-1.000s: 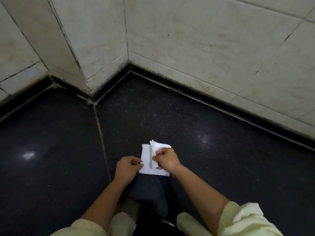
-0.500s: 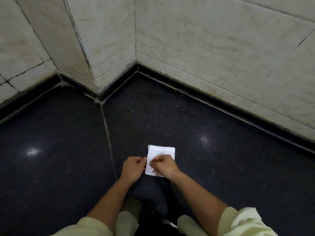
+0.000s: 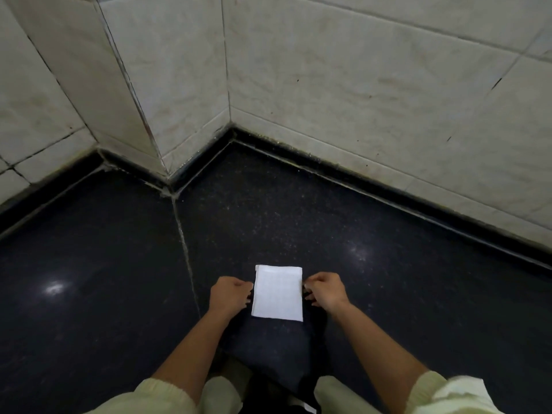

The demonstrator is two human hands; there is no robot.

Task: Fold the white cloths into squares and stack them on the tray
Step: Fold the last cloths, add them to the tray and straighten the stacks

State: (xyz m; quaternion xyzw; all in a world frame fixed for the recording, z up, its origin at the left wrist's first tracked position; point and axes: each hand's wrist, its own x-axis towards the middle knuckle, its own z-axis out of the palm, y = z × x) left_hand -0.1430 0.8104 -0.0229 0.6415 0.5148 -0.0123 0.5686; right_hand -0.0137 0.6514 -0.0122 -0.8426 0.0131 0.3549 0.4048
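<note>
While white folded square cloth point(image 3: 277, 292) lies flat on dark stone floor point(image 3: 403, 309), left hand point(image 3: 228, 295) and right hand point(image 3: 327, 291) curl at its sides; can't tell either grip.

From where I stand I count one white cloth point(image 3: 277, 292), folded, and no second one anywhere in sight. There are two hands, a left hand point(image 3: 228, 295) and a right hand point(image 3: 327, 291), and two pale sleeves, a left sleeve point(image 3: 155, 395) and a right sleeve point(image 3: 448, 392). The dark floor point(image 3: 418, 309) shows two slabs, split by one pale seam point(image 3: 183, 243), and two bright glints of light.
</note>
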